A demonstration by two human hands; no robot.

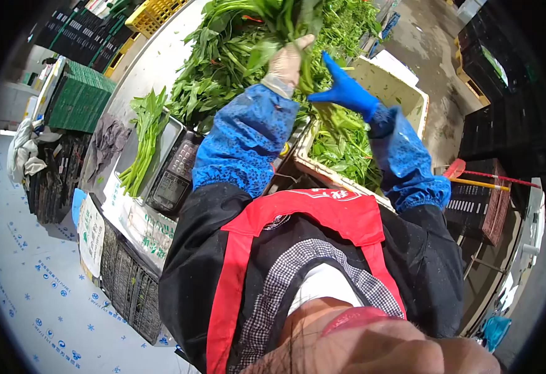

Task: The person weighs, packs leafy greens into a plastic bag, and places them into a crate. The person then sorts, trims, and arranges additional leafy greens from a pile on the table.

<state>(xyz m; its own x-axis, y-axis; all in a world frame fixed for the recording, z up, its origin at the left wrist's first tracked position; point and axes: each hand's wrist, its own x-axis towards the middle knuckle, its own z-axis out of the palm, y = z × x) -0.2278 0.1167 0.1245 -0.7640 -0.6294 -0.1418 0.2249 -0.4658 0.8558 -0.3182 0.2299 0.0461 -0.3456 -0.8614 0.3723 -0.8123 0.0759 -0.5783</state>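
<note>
My left hand (287, 64), in a cream glove, is closed around a bunch of leafy green vegetables (290, 22) above the pile. My right hand (346, 90), in a blue glove, is beside the stems with thumb and forefinger spread wide; nothing shows in its grip. Below it stands a white foam box (403, 84) with cut greens (347, 153) inside. A large heap of greens (223, 68) covers the table beyond my left arm. To the left, a small bunch of long-stemmed greens (143, 140) lies by a dark weighing scale with keypad (176, 171).
A grey cloth (108, 143) lies on the table's left side. Green crates (80, 96) and a black crate (126, 283) stand at left. Black crates (497, 131) are stacked at right, near a red-brown box (497, 199). Yellow crates (154, 17) sit at the back left.
</note>
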